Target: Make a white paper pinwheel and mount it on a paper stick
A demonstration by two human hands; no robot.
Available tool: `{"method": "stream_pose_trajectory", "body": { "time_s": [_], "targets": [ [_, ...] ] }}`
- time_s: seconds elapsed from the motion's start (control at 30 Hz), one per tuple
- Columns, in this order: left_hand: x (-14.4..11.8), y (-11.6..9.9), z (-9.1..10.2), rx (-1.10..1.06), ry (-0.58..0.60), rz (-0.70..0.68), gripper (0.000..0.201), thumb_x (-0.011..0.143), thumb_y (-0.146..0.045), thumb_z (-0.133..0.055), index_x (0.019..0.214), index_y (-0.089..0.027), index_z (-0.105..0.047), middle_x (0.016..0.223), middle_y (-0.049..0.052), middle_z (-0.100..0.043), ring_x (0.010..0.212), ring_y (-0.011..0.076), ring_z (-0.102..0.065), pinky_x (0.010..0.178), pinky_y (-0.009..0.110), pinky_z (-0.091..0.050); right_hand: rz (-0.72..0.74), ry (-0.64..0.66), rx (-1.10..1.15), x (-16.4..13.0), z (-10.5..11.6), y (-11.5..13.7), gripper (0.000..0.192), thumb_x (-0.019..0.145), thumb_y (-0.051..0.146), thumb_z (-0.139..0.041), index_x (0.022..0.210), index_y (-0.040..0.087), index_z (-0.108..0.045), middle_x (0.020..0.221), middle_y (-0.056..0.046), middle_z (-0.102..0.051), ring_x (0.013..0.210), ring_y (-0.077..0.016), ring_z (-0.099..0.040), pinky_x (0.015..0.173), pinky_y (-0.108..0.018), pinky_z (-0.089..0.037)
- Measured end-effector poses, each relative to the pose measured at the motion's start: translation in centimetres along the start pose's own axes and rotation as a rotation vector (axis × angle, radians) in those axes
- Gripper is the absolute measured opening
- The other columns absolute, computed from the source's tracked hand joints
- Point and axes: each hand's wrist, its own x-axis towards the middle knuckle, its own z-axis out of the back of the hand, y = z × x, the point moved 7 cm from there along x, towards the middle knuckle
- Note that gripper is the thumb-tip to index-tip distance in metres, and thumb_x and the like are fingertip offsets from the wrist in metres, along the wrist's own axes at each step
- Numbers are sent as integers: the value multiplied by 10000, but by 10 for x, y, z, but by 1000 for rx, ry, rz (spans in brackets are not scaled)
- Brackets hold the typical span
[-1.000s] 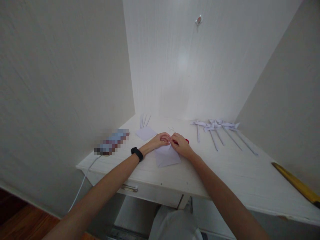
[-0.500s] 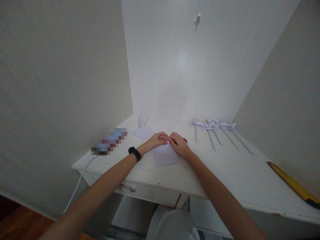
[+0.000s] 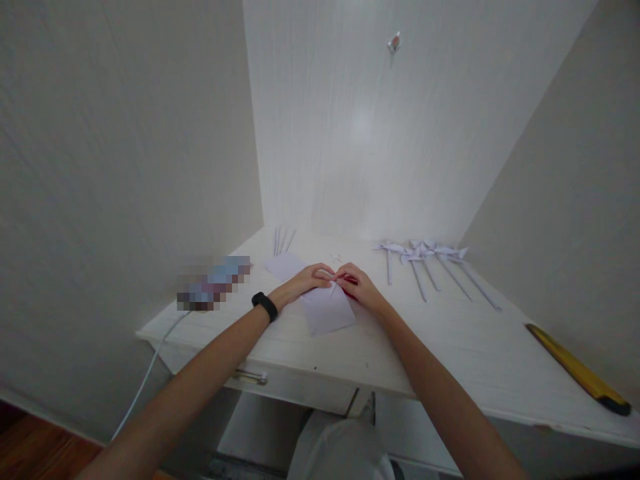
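We see paper pinwheels (image 3: 425,257) far right on the desk (image 3: 450,347). A yellow ruler (image 3: 575,367) lies near right; thin sticks (image 3: 281,240) lie far left.

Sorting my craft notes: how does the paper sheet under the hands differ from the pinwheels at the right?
The paper sheet lies flat and unshaped; the pinwheels are folded into vanes on long sticks. The sheet is pinched at its far edge by the left hand and right hand; the pinwheels lie untouched in a row. Both look white and rest on the desk.
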Motion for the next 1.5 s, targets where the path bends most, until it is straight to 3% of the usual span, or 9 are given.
{"method": "stream_pose_trajectory", "body": {
  "time_s": [0.5,0.87,1.5],
  "targets": [
    [-1,-4,-4,-32,25,3,386,629,-207,-705,984,-166,-559,821,21,-653,661,114,-571,595,208,-361,-48,18,48,1,-3,1,88,742,266,-627,804,205,-637,839,-20,-594,836,-150,-550,757,-289,-431],
    [1,-5,-4,-49,40,-68,320,660,-188,-689,958,-159,-574,839,20,-643,721,110,-574,666,210,-372,-57,-17,37,0,-4,4,112,739,302,-639,795,205,-631,841,-18,-611,835,-153,-558,779,-302,-428],
    [0,-5,-2,-39,-29,-59,390,652,-291,-712,987,-164,-558,862,38,-643,715,122,-581,638,219,-383,-86,-42,109,1,-4,2,116,716,292,-640,781,199,-616,812,-7,-600,783,-137,-549,695,-268,-427]
  ]
}}
